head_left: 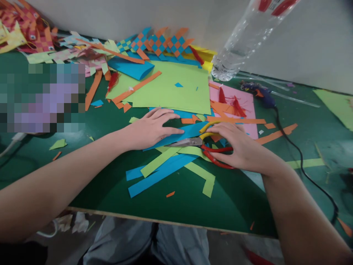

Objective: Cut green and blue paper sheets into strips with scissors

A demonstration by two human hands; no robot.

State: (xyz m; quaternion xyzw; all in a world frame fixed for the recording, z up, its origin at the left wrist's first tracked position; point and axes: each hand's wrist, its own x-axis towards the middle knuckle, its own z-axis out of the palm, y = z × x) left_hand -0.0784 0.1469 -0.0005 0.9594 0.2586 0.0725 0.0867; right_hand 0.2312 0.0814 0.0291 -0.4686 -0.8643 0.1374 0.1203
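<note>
My left hand (157,127) lies flat on a blue paper piece (194,129), its fingers stretched out and apart. In my right hand (239,145) is a pair of scissors (195,141) with yellow and red handles. The blades point left over the paper, close to my left thumb, and their tips are hard to make out. Below the blades, green strips (160,162) and blue strips (162,176) cross one another on the table.
Green sheets (171,84) lie behind my hands, with woven paper fish (158,43) along the wall. A water bottle (234,48) leans at the back. To the right are pink paper (249,103) with red tassels and a glue gun (261,95) with its black cord (292,143).
</note>
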